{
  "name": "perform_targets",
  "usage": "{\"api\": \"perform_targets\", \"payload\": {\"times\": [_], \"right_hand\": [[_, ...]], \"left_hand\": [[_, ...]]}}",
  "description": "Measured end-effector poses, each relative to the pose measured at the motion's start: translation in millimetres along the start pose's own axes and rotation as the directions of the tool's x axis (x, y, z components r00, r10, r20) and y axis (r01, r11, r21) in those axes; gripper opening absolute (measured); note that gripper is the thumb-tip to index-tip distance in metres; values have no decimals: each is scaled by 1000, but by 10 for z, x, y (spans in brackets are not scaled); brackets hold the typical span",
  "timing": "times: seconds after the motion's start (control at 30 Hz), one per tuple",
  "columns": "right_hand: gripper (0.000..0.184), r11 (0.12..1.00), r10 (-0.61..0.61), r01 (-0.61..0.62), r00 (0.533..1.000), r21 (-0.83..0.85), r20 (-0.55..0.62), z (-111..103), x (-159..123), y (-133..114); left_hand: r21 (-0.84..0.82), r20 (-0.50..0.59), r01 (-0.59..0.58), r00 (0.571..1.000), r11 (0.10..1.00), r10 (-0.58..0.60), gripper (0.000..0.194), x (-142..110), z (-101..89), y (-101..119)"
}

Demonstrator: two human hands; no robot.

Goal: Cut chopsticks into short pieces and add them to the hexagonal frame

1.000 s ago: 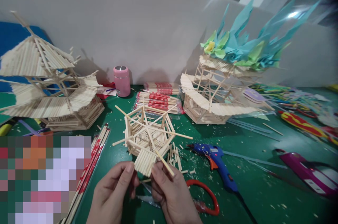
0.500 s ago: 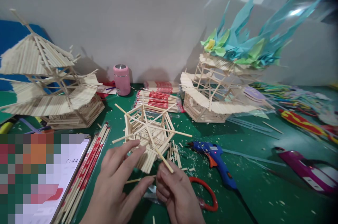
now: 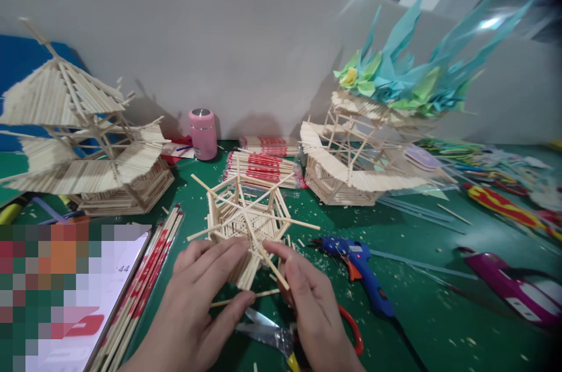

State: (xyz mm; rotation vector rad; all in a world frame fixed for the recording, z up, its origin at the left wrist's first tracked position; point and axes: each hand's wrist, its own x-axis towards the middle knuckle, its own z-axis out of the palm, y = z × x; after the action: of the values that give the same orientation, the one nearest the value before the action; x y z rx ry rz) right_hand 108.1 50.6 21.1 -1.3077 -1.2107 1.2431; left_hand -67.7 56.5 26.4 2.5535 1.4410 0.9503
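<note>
A six-sided model of pale wooden sticks (image 3: pixel 243 208) sits on the green table, with long sticks crossing over its top. My left hand (image 3: pixel 197 290) reaches to its near left side, fingertips resting at the slatted strip and thumb held apart. My right hand (image 3: pixel 311 302) is at the near right side. Its index finger touches the strip's edge, and its other fingers curl beside the projecting stick end; their grip is partly hidden. Below the model a loose stick (image 3: pixel 266 293) lies between my hands. Scissors (image 3: pixel 267 334) with red handles lie partly under my right hand.
A blue glue gun (image 3: pixel 351 252) lies right of the model. Finished stick pavilions stand left (image 3: pixel 105 179) and right (image 3: pixel 351 179). Behind are packed stick bundles (image 3: pixel 263 168) and a pink flask (image 3: pixel 202 135). A phone (image 3: pixel 118 278) and bagged sticks (image 3: pixel 153 261) lie left.
My right hand has opened its index finger forward onto the strip's edge and shifted slightly right. The scissor blades now show more between my hands. My left fingertips moved slightly right along the model.
</note>
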Motion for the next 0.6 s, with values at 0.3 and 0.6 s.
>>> {"api": "perform_targets", "payload": {"times": [0.3, 0.6], "right_hand": [[45, 988, -24, 35, 997, -150, 74, -49, 51, -30], [45, 994, -16, 23, 998, -110, 60, -28, 40, -36]], "left_hand": [[-54, -14, 33, 999, 998, -34, 42, 19, 10, -5], [-71, -20, 34, 999, 997, -36, 41, -4, 25, 8]]}}
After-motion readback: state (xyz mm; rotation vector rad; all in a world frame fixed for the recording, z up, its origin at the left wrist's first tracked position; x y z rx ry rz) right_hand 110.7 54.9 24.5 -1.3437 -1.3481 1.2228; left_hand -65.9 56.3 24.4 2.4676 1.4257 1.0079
